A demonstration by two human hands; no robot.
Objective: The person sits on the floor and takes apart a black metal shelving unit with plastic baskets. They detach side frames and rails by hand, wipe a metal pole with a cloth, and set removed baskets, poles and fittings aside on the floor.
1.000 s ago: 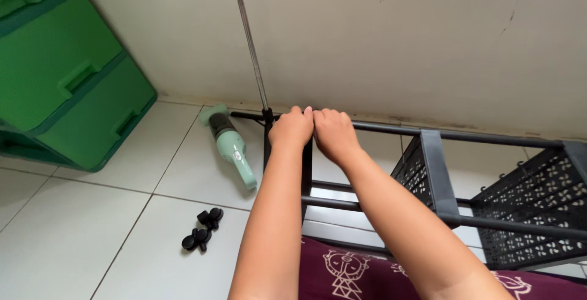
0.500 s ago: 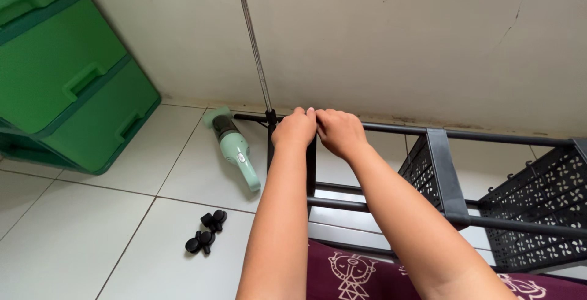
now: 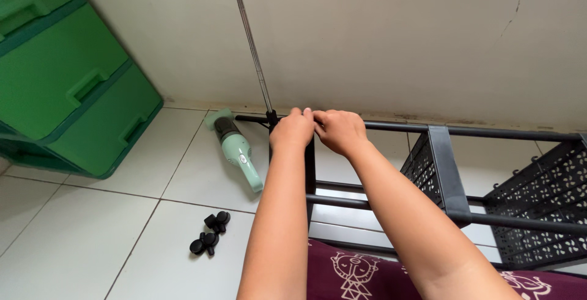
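1. Both hands sit side by side at the upper corner of a dark metal rack frame (image 3: 452,171): my left hand (image 3: 292,130) is curled into a loose fist on top of the corner, and my right hand (image 3: 340,131) presses up against it, knuckles touching.
2. My left hand's fingers are folded down over the top of the upright post (image 3: 310,177); my right hand's fingers are bent and closed on the top rail (image 3: 489,132) just where it meets that post. What the fingertips pinch underneath, I cannot tell.
3. From my right hand the top rail runs away to the right, along the foot of the wall (image 3: 397,37).
4. Below my hands the post drops to two lower crossbars (image 3: 348,201); further right of my right hand hang perforated black mesh panels (image 3: 544,202).
5. Just left of my left hand a thin grey pole (image 3: 251,43) rises steeply against the wall, its foot touching the frame's corner.
6. Left of and below my left hand a mint-green handheld vacuum (image 3: 237,151) lies on the white tiled floor (image 3: 92,233).
7. Nearer me, below that, small black caster wheels (image 3: 210,234) lie in a loose cluster.
8. Well to the left stands a green plastic drawer unit (image 3: 67,80).
9. Under my forearms lies a maroon patterned cloth (image 3: 361,272).
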